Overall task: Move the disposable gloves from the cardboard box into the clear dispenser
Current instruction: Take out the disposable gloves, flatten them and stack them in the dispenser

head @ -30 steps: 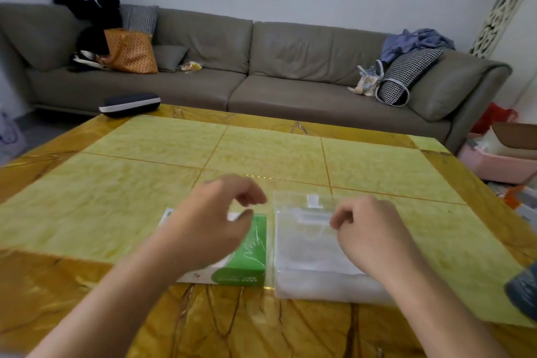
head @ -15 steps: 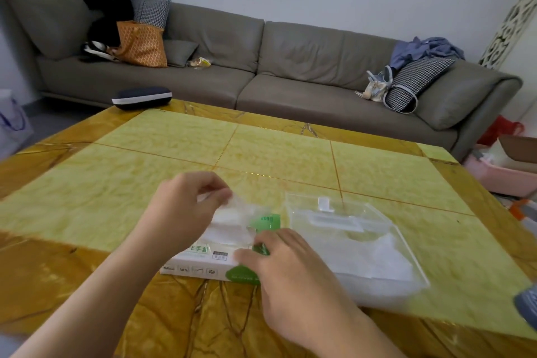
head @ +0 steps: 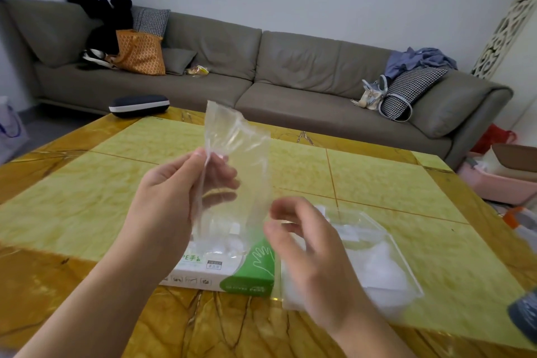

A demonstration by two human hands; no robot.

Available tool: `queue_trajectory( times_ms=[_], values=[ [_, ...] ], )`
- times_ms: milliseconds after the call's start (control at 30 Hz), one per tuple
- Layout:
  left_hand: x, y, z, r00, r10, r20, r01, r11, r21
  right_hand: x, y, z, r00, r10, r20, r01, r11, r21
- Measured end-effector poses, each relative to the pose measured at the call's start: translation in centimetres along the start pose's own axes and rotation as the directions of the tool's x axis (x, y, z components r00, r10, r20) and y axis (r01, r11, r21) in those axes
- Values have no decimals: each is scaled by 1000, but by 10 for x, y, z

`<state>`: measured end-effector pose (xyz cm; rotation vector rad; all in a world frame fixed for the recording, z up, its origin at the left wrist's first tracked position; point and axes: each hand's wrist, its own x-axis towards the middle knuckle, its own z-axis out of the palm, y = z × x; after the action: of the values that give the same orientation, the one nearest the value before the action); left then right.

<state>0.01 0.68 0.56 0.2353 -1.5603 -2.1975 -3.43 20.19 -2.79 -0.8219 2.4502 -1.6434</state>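
Left hand (head: 171,200) had lifted since half a second ago: then it was low over the cardboard box (head: 220,267), pinching a bit of film at the opening; now it was raised above the box, thumb and fingers pinching one clear disposable glove (head: 235,160) near its left edge. Glove hung upright in the air, top end crumpled above the fingers, lower end trailing down to the box opening; whether it was fully free of the box could not be told.

Right hand (head: 311,253) had also changed: earlier it pressed on the green end of the box; now it was off the box, raised just beside the glove's right edge, fingers loosely curled, blurred. Could not tell if its fingertips touched the glove; it held nothing clearly.

Box was in the same spot on the tabletop (head: 87,206), white with a green right end, flat. Clear dispenser (head: 377,259) lay just right of the box, unmoved, with white glove material inside, partly hidden behind the right hand.

Camera view had tilted slightly up; sofa (head: 290,73) beyond the tabletop, dark case (head: 139,105) at the far tabletop edge, same place.
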Motion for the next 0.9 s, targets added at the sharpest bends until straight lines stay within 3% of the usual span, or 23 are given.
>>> queue_trajectory(
  times_ms=[67, 133, 200, 300, 367, 433, 533, 600, 667, 800, 900],
  values=[
    [-5, -1, 7, 998, -30, 53, 30, 1000, 6, 3, -3, -9, 995, 79, 57, -93, 946, 310],
    [-11, -7, 14, 987, -84, 134, 73, 994, 83, 8, -5, -16, 987, 141, 76, -160, 884, 439],
    [-14, -15, 23, 965, -163, 206, 131, 979, 158, 11, -9, -22, 978, 203, 36, -198, 875, 441],
    [-14, -22, 29, 883, -322, 341, 295, 947, 129, 12, -8, -28, 951, 294, -95, -231, 881, 414],
    [-14, -22, 29, 838, -346, 422, 258, 933, 252, 10, -5, -30, 933, 336, -130, -258, 874, 412],
    [-17, -22, 28, 875, -309, 373, 147, 903, 403, 10, -2, -35, 926, 358, -122, -270, 852, 448],
    [-16, -25, 28, 949, -266, 167, 194, 914, 356, 13, 3, -52, 919, 379, -109, -280, 822, 496],
    [-14, -25, 27, 962, -265, 68, 232, 920, 317, 12, 4, -67, 924, 379, -57, -313, 831, 459],
    [-13, -22, 27, 967, -249, 58, 211, 904, 371, 10, 5, -81, 928, 373, 11, -351, 862, 366],
    [-14, -18, 32, 958, -216, 191, 100, 871, 481, 9, 10, -103, 927, 342, 150, -370, 898, 239],
    [-14, -20, 42, 923, -261, 282, 62, 825, 561, 11, 11, -104, 941, 275, 199, -295, 952, 79]
  ],
)
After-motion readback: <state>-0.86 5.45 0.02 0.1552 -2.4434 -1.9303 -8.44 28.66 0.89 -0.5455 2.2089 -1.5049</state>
